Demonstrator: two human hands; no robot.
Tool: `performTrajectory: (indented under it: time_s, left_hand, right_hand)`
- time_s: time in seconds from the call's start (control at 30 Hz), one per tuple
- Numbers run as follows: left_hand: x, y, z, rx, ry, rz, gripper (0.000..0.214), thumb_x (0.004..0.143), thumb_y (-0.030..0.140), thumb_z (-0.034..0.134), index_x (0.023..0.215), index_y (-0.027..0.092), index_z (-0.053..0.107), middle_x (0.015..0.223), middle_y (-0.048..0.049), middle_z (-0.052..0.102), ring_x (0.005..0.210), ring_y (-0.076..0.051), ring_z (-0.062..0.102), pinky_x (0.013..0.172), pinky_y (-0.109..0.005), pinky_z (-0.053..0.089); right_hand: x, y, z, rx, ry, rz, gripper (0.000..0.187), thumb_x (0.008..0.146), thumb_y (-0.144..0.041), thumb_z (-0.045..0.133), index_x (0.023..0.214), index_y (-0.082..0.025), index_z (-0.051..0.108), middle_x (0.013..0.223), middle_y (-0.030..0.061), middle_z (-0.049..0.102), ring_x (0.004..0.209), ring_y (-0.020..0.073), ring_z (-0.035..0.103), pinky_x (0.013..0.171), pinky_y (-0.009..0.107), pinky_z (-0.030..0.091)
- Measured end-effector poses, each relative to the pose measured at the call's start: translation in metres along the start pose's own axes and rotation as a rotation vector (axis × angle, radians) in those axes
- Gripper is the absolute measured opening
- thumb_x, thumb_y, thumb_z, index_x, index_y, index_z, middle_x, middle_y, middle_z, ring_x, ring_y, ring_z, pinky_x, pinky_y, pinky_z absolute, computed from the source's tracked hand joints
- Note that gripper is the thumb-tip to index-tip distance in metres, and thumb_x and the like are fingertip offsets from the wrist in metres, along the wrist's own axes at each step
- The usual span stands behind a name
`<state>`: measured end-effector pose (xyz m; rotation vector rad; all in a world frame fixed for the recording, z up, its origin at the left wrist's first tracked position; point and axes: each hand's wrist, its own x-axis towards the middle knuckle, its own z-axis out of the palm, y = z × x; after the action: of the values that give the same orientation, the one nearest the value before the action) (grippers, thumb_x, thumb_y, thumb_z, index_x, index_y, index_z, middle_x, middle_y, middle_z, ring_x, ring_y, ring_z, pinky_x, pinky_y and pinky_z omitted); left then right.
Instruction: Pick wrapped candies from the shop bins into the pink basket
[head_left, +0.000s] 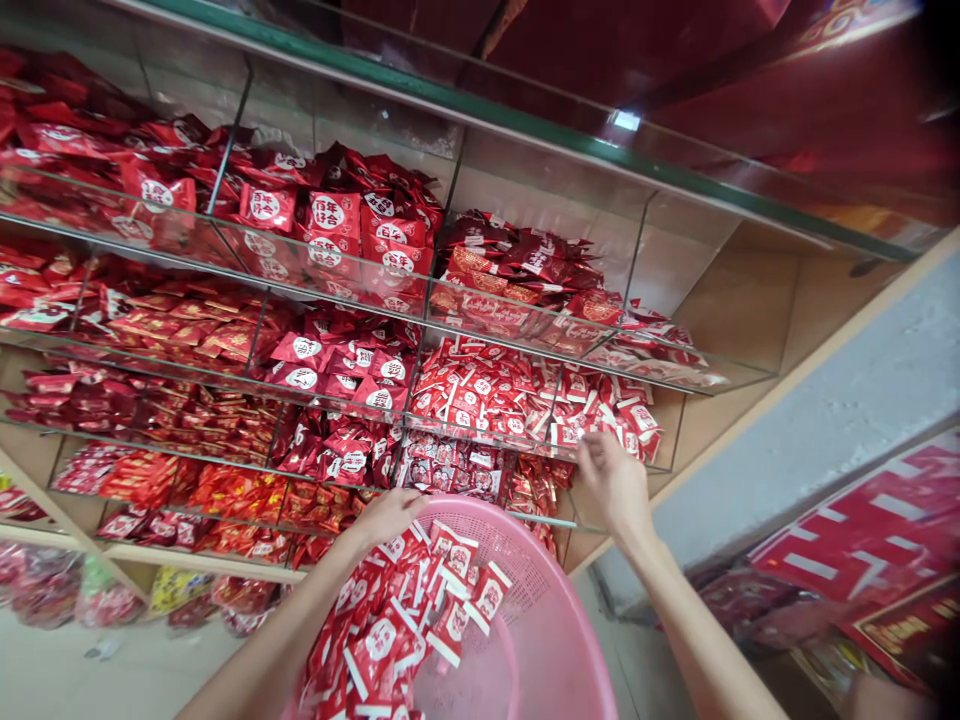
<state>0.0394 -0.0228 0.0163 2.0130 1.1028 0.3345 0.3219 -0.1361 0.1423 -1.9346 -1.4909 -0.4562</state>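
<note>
A pink plastic basket (559, 600) is in front of me, with small red-and-white packets (382, 640) heaped toward its left side. My left hand (390, 518) grips its far rim. Up and to the right, my right hand (611, 480) is at the front glass edge of a shelf compartment, its fingers curled together. Whatever may be between those fingertips is too small and blurred to tell. Just behind them lie similar red-and-white packets (600, 405) in the right-hand compartment.
Glass-fronted shelves hold red packets (330, 215) in several rows. A glass shelf edge (480, 110) runs across above. Bagged goods (180, 590) stand low at the left. To the right are a grey wall (847, 370) and red printed packaging (862, 530).
</note>
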Motion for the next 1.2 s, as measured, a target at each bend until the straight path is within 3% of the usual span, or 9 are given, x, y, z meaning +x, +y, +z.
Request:
performTrajectory:
  time_s: [0.1, 0.27, 0.43, 0.63, 0.77, 1.03, 1.13, 1.2]
  left_hand:
    - [0.000, 0.000, 0.000, -0.009, 0.013, 0.007, 0.052, 0.079, 0.060, 0.031, 0.078, 0.019, 0.063, 0.057, 0.0025, 0.051, 0.056, -0.013, 0.046, 0.056, -0.021, 0.031]
    - [-0.001, -0.006, -0.001, -0.053, 0.028, 0.044, 0.050, 0.079, 0.058, 0.033, 0.078, 0.018, 0.062, 0.064, 0.0007, 0.059, 0.063, -0.015, 0.051, 0.061, -0.022, 0.034]
    - [-0.003, -0.008, -0.002, -0.059, 0.026, 0.026, 0.050, 0.078, 0.059, 0.033, 0.077, 0.018, 0.062, 0.064, 0.0008, 0.058, 0.063, -0.015, 0.052, 0.062, -0.023, 0.035]
    - [-0.009, -0.001, -0.006, -0.018, 0.039, -0.003, 0.050, 0.078, 0.059, 0.032, 0.074, 0.018, 0.060, 0.058, 0.0023, 0.052, 0.059, -0.014, 0.049, 0.057, -0.022, 0.032]
    - [-0.010, 0.001, -0.006, 0.001, 0.032, 0.004, 0.051, 0.079, 0.059, 0.031, 0.073, 0.017, 0.061, 0.057, 0.0021, 0.052, 0.056, -0.014, 0.047, 0.056, -0.022, 0.031]
    - [-0.010, -0.001, -0.005, -0.035, 0.025, 0.008, 0.050, 0.079, 0.057, 0.033, 0.084, 0.019, 0.065, 0.068, -0.0002, 0.061, 0.066, -0.017, 0.054, 0.061, -0.022, 0.035]
    - [-0.011, -0.001, -0.006, -0.037, 0.014, 0.011, 0.049, 0.080, 0.057, 0.034, 0.084, 0.019, 0.065, 0.074, -0.0010, 0.064, 0.070, -0.018, 0.056, 0.063, -0.023, 0.036]
    - [-0.011, 0.000, -0.005, -0.030, 0.010, 0.009, 0.049, 0.080, 0.057, 0.034, 0.083, 0.020, 0.065, 0.075, -0.0012, 0.064, 0.072, -0.018, 0.057, 0.063, -0.023, 0.036]
  right_hand:
    - [0.028, 0.023, -0.005, -0.171, 0.039, 0.008, 0.029, 0.083, -0.031, 0.040, 0.100, -0.017, 0.058, 0.088, 0.0088, 0.057, 0.071, 0.0174, 0.055, 0.065, 0.028, 0.041]
    - [0.046, 0.042, -0.001, -0.299, -0.175, -0.039, 0.032, 0.083, -0.033, 0.043, 0.105, -0.018, 0.060, 0.091, 0.0090, 0.050, 0.083, 0.0198, 0.053, 0.070, 0.029, 0.042]
    - [0.050, 0.048, -0.001, -0.305, -0.233, -0.087, 0.024, 0.081, -0.028, 0.044, 0.097, -0.018, 0.060, 0.090, 0.0083, 0.046, 0.086, 0.0201, 0.051, 0.073, 0.030, 0.041]
    - [0.047, 0.041, -0.003, -0.108, -0.222, -0.105, 0.019, 0.079, -0.031, 0.044, 0.082, -0.018, 0.057, 0.085, 0.0063, 0.052, 0.078, 0.0182, 0.052, 0.068, 0.028, 0.040]
    - [0.043, 0.029, -0.011, 0.056, -0.174, -0.012, 0.021, 0.079, -0.036, 0.046, 0.080, -0.018, 0.057, 0.073, 0.0037, 0.059, 0.064, 0.0155, 0.053, 0.061, 0.027, 0.040]
    - [0.022, 0.021, -0.058, 0.391, 0.079, 0.160, 0.032, 0.075, -0.046, 0.055, 0.089, -0.018, 0.054, 0.071, 0.0031, 0.061, 0.058, 0.0137, 0.056, 0.054, 0.025, 0.044]
    - [0.004, 0.007, -0.068, 0.500, -0.013, 0.154, 0.031, 0.074, -0.046, 0.057, 0.088, -0.018, 0.053, 0.068, 0.0017, 0.059, 0.056, 0.0126, 0.056, 0.054, 0.024, 0.045]
    - [-0.010, -0.005, -0.061, 0.550, -0.233, 0.116, 0.027, 0.076, -0.044, 0.054, 0.084, -0.018, 0.053, 0.065, 0.0009, 0.059, 0.056, 0.0121, 0.055, 0.054, 0.023, 0.045]
